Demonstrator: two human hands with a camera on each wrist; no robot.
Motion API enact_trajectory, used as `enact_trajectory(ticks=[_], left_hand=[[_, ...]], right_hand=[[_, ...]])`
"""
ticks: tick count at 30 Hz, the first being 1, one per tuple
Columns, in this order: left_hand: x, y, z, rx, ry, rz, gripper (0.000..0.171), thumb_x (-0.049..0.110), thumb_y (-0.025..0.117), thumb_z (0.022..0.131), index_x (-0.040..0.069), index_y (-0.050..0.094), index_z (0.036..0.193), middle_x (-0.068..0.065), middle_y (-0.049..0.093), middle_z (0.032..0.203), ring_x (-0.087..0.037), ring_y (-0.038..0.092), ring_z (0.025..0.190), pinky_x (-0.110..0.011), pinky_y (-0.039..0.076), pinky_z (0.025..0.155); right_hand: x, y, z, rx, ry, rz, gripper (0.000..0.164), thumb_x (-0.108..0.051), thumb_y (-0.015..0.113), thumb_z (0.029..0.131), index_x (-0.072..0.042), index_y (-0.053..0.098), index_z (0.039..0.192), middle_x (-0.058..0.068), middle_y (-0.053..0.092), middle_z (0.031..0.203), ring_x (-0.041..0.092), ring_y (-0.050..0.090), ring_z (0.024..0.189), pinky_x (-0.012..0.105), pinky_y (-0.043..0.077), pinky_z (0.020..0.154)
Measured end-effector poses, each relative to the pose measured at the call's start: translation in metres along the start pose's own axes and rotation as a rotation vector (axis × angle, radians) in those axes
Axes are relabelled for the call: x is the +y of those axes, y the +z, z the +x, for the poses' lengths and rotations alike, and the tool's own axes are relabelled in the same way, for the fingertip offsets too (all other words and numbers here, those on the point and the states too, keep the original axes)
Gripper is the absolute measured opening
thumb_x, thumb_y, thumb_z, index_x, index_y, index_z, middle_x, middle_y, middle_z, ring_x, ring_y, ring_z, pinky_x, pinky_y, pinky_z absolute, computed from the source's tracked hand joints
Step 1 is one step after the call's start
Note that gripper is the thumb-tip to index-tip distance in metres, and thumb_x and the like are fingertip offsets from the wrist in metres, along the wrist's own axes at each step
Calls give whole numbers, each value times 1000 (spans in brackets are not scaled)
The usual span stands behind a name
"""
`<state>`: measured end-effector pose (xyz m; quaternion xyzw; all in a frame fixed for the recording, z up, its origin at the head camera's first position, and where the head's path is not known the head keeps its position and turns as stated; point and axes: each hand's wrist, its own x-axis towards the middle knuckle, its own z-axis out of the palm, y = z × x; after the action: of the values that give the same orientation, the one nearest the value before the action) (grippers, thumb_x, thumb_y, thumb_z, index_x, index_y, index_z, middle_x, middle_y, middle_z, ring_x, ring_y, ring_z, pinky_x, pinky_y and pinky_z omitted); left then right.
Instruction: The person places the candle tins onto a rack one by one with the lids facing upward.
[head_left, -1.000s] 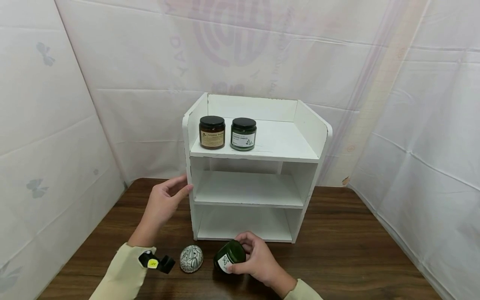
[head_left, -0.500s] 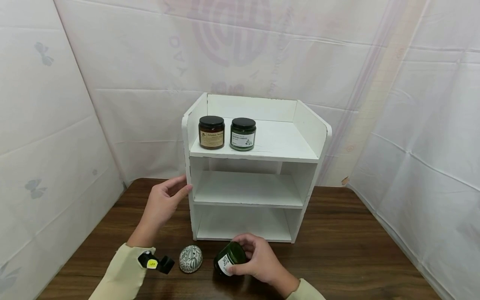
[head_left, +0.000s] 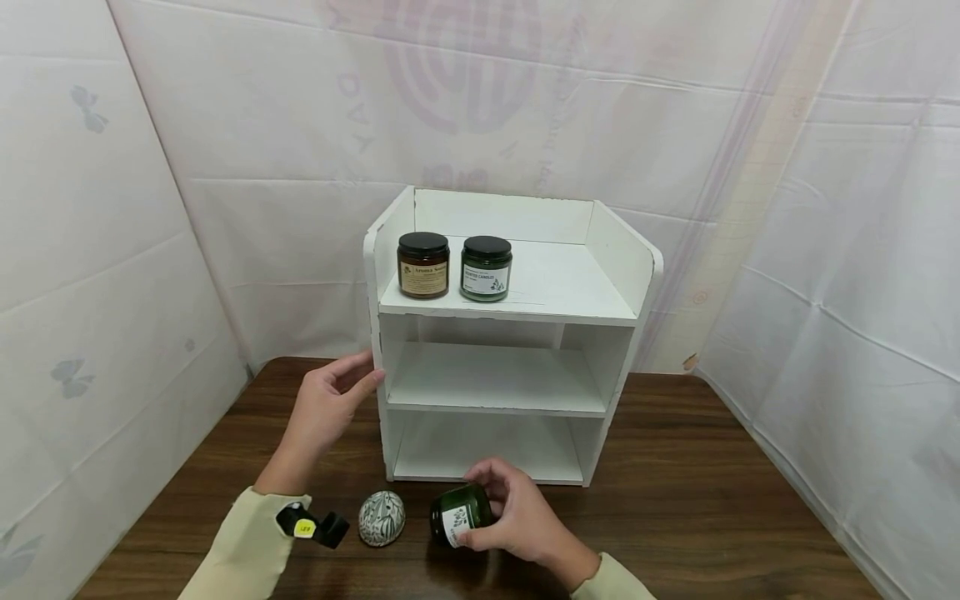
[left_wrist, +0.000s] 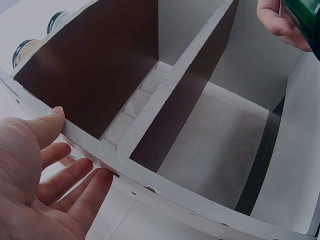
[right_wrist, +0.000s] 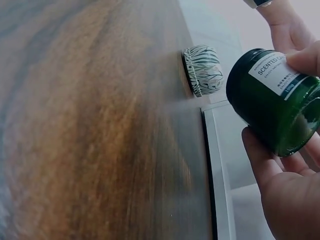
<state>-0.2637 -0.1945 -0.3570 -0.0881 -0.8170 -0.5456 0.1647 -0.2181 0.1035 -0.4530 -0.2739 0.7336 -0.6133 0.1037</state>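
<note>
In the head view my right hand (head_left: 517, 518) holds a green glass scented candle jar (head_left: 457, 515) tilted on its side, thumb on its white label. The right wrist view shows fingers wrapped under this candle jar (right_wrist: 270, 107), its dark lid end to the left. My left hand (head_left: 324, 408) grips the left side panel of a white shelf unit (head_left: 495, 400). Seen from the left wrist, the thumb (left_wrist: 52, 120) lies on the panel's front edge and the fingers are on its outer side. Left of the held jar sits a round tin (head_left: 382, 517) with a leaf pattern.
On the shelf unit's top level stand an amber candle jar (head_left: 423, 265) and a green candle jar (head_left: 486, 268), both with black lids. The wooden table (head_left: 697, 500) bears everything. White cloth walls (head_left: 300, 208) close in the back and sides.
The held candle jar has turned slightly in my right hand, its label facing more toward the head camera and its tilt changed. The left hand, shelf unit and tin stay put.
</note>
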Motion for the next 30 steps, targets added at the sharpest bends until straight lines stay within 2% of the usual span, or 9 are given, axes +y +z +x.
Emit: enact_trajectory(ticks=[3,9,15,17,19,21,23,28,30], left_hand=[[0,0,0,1,0,4,56,40,71,98,7,61,142,-15,69,134,9,61,105,-10,51,85],[0,0,0,-1,-5,1,57,40,70,98,7,60,143,-15,69,134,8,61,106,-11,51,85],[-1,0,0,-1,-5,-1,56,41,70,98,8,61,142,-14,69,134,8,61,106,-11,51,86],[-1,0,0,-1,-7,1,57,42,70,98,9,61,142,-13,69,134,3,63,109,-11,51,86],[0,0,0,-1,-11,3,57,43,70,97,9,61,142,-13,69,135,-7,65,115,-10,50,86],[0,0,-1,-1,-14,5,57,43,70,97,9,61,143,-13,68,135,-17,65,120,-10,50,86],[0,1,-1,-1,-16,5,57,43,70,98,9,61,143,-13,68,135,-21,64,122,-10,50,86],[0,0,-1,4,-11,12,57,42,70,98,9,61,142,-13,69,134,-5,63,114,-10,50,86],[0,1,-1,5,-9,13,56,42,70,98,8,61,142,-13,69,134,-4,63,113,-10,50,86]], right_hand=[[1,0,1,-23,-6,37,58,-1,85,73,3,62,126,13,60,120,16,70,97,29,61,79],[1,1,0,-52,5,75,50,2,84,72,-1,67,119,16,60,124,17,71,96,32,62,79],[0,3,0,-57,13,32,46,-2,85,73,-6,69,116,13,64,122,14,71,93,30,62,78],[0,3,1,-49,15,19,45,-3,85,74,-6,70,116,12,65,120,14,71,93,29,61,78],[-1,3,1,-46,22,25,45,-3,85,74,-4,70,116,12,66,118,15,71,92,28,61,77],[-2,2,1,-48,31,45,46,-2,84,75,-1,69,118,12,67,118,16,71,92,28,61,76],[-2,3,1,-52,43,76,48,-1,83,76,2,67,120,12,67,118,17,71,93,29,61,76],[-2,4,1,-48,59,142,52,2,81,75,4,63,124,11,68,118,19,69,97,30,61,79],[-2,5,1,-42,63,161,53,3,80,75,5,62,125,10,67,119,19,69,98,30,61,79]])
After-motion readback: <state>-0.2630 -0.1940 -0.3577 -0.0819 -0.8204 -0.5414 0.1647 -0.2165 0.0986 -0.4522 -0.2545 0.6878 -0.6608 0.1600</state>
